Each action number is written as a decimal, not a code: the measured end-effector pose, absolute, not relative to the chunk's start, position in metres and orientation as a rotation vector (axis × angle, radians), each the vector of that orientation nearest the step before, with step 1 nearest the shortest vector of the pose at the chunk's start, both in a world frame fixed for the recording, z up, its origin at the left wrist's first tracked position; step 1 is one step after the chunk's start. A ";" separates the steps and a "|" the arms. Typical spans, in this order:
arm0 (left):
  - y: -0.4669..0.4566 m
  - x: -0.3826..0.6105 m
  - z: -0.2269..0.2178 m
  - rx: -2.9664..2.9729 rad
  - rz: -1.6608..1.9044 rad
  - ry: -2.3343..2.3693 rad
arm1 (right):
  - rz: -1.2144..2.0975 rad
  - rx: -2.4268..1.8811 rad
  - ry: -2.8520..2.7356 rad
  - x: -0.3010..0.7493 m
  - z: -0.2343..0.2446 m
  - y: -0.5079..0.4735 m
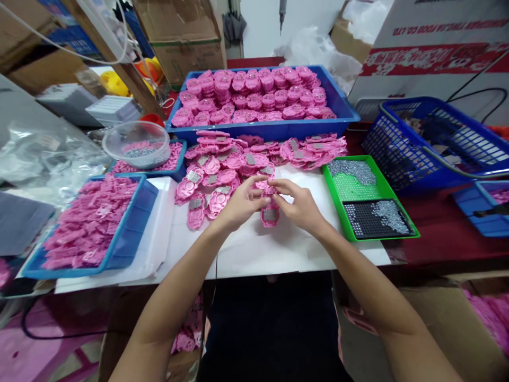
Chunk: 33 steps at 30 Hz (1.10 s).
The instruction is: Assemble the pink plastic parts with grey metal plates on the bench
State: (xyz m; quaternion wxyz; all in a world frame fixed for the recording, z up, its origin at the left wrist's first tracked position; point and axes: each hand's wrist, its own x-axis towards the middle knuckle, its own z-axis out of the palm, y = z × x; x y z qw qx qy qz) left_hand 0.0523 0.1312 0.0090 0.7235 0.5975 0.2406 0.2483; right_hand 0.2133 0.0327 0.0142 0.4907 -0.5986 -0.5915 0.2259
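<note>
Between my two hands, over the white work surface (278, 249), is a pink plastic casing (270, 216) with a grey metal plate on its lower part. My left hand (247, 200) pinches its left side with thumb and fingers. From the right, my right hand (295, 202) closes its fingertips on the same piece. The fingers hide the upper part of the casing. Just beyond and to the left of my hands lies a loose heap of similar pink casings (218, 200), many showing grey plates.
Behind the heap stands a blue tray (262, 128) of stacked pink pieces. At right are a green tray (341, 209) of small metal screws and a blue basket (401, 154). Blue bins (131, 228) of small pink parts sit at left. A screwdriver tip (282, 16) hangs above.
</note>
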 end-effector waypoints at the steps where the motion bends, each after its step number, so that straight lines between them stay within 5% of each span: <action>1: 0.131 0.052 0.010 1.335 0.544 0.525 | 0.548 -1.459 -1.431 0.213 0.014 0.033; 21: 0.124 0.055 0.022 1.474 0.634 0.430 | 0.442 -1.405 -1.445 0.212 0.022 0.028; 33: 0.117 0.056 0.016 1.633 0.886 0.536 | 0.085 -1.447 -1.581 0.213 0.012 0.031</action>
